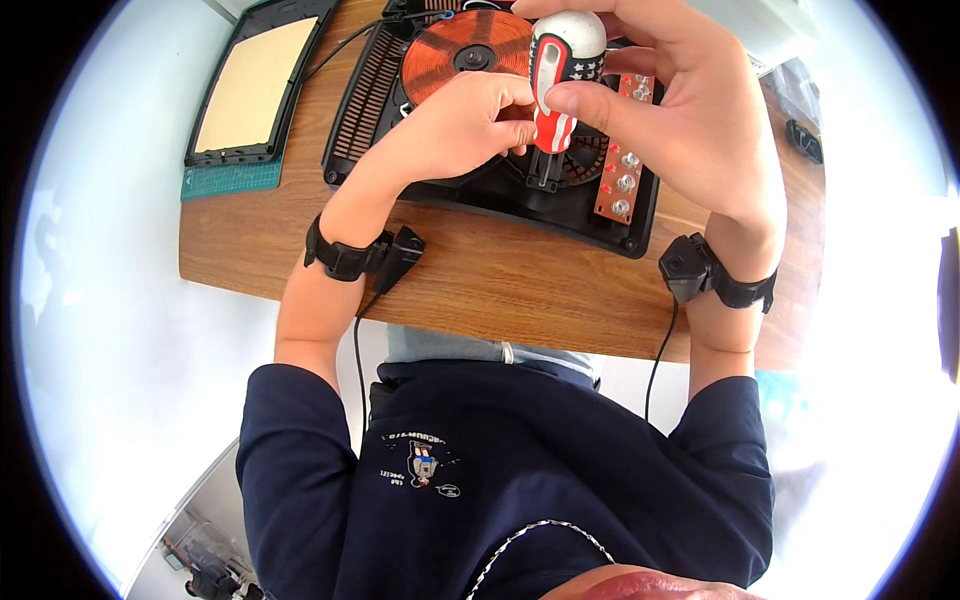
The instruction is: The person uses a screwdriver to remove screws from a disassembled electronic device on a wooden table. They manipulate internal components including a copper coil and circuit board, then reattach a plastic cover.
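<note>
My right hand (690, 120) grips a stubby screwdriver (555, 70) with a white, red and star-patterned handle, held upright over an opened black appliance housing (440, 195). My left hand (470, 125) is closed at the screwdriver's lower end, its fingertips partly hidden behind the handle, so I cannot make out what they pinch. Below them are a black bracket (543, 172) and a fan (585, 165). The housing also holds a round copper coil (435, 55) and, at its right, a narrow brown circuit board (617, 200) with red parts and clear buttons.
A black-framed cream panel (250, 80) lies on a green cutting mat (230, 180) at the left of the wooden table (500, 290). Small black items (805, 140) sit at the far right. Black devices with cables are strapped to both my wrists.
</note>
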`<state>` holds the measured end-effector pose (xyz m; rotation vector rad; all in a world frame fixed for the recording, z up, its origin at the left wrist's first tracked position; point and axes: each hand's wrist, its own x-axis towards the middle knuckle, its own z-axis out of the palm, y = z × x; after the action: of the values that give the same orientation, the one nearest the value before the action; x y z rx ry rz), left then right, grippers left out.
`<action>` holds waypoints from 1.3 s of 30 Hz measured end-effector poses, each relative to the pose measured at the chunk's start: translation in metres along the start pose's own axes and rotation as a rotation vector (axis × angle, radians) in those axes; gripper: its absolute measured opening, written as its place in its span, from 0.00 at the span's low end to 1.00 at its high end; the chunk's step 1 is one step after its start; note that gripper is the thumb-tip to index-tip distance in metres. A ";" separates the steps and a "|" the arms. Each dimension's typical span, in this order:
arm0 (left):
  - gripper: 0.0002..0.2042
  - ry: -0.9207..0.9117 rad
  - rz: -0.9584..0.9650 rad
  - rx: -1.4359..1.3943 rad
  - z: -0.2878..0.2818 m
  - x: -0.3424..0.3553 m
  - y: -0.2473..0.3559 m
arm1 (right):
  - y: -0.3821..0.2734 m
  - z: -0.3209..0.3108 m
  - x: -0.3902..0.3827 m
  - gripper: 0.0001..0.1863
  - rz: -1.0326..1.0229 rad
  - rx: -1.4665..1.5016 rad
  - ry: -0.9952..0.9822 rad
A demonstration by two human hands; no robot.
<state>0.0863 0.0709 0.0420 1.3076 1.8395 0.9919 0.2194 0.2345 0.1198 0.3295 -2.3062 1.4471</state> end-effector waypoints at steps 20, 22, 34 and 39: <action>0.05 0.315 0.464 0.125 0.032 0.008 -0.032 | -0.007 -0.021 0.000 0.24 -0.154 0.005 -0.198; 0.05 0.327 0.380 0.216 0.038 0.004 -0.027 | 0.000 -0.023 0.005 0.23 -0.253 0.124 -0.229; 0.10 0.286 0.313 0.168 0.043 0.006 -0.047 | 0.019 -0.019 0.010 0.17 -0.258 0.309 -0.328; 0.12 0.152 0.155 0.388 0.038 0.006 -0.031 | 0.015 -0.006 0.000 0.17 -0.170 0.387 -0.208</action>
<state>0.1033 0.0778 -0.0038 1.6640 2.1497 0.8586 0.2150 0.2465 0.1100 0.8004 -2.0729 1.8373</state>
